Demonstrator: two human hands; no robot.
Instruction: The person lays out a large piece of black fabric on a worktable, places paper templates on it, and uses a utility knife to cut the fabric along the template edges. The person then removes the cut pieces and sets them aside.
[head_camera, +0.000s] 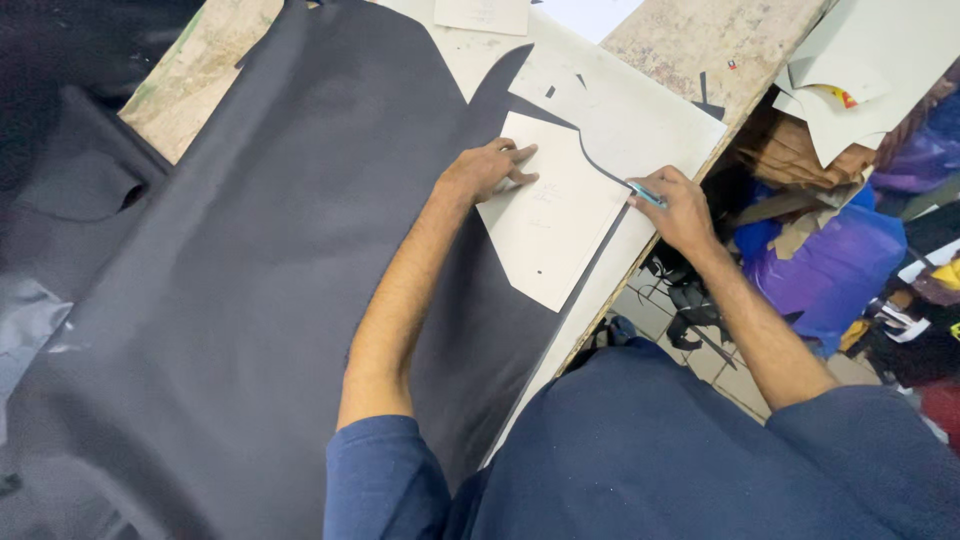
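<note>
Pinching a blue-tipped cutting tool (647, 194), the right hand (678, 210) is working along the white pattern card (545, 225); the left hand (488, 170) is pressing it, fingers spread, onto dark leather (250, 260) – if that pressure eases, the card is likely shifting and spoiling the line

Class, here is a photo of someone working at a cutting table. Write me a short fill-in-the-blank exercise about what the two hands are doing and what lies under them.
1. The left hand presses flat on a white paper ____.
2. The right hand grips a light ____ tool.
3. The pattern lies on a large sheet of ____ material.

Missing words: pattern; blue; dark grey
</note>
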